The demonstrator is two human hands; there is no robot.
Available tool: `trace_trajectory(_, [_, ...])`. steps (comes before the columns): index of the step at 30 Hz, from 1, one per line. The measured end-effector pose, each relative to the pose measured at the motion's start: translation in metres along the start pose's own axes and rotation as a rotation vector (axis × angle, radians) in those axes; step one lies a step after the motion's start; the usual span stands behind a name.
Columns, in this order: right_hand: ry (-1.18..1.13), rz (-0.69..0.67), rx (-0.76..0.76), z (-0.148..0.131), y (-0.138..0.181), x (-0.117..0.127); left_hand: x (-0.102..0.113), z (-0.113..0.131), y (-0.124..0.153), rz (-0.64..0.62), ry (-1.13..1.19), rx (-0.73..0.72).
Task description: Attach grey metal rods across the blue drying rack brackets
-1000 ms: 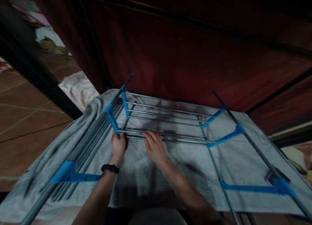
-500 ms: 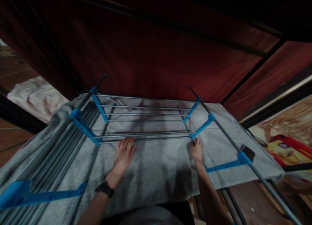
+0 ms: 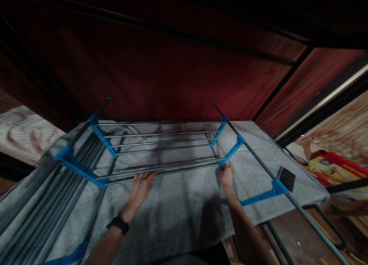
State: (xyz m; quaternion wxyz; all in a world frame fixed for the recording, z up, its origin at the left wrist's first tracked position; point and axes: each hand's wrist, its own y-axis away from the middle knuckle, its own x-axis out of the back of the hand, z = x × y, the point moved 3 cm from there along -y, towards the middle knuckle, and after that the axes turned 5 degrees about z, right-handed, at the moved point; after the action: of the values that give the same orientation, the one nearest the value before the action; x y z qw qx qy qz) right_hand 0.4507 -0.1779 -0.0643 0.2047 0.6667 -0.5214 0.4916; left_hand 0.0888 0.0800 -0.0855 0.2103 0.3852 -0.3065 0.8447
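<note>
A rack frame of grey metal tubes and blue plastic brackets lies on a cloth-covered surface. My left hand, with a dark band on its wrist, has its fingers curled over the nearest metal rod, left of its middle. My right hand is closed at that rod's right end, its fingertips on the lower end of a blue bracket; the fingertips are partly hidden. The rod's left end meets another blue bracket. A further blue bracket sits on the long right tube, beside my right forearm.
Several loose grey tubes lie side by side at the left. A dark phone-like slab rests on the grey cloth at the right. Behind the frame stands a dark red panel. A red and yellow package is at far right.
The view has shifted, and the frame's left side now sits lower and further left. My right hand has closed in tighter at the bracket's lower end. The left hand stays on the near rod.
</note>
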Motion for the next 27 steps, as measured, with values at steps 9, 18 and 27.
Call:
trace_trajectory(9, [-0.013, 0.026, -0.049, -0.001, 0.003, -0.010, 0.001, -0.009, 0.003, -0.010, -0.044, -0.009])
trace_trajectory(18, [-0.061, 0.054, -0.099, 0.008, 0.002, -0.024, 0.003, -0.018, 0.005, -0.091, -0.178, -0.116])
trace_trajectory(27, [-0.151, 0.101, -0.111, 0.015, 0.000, -0.031, 0.002, -0.019, 0.004, -0.104, -0.181, -0.122])
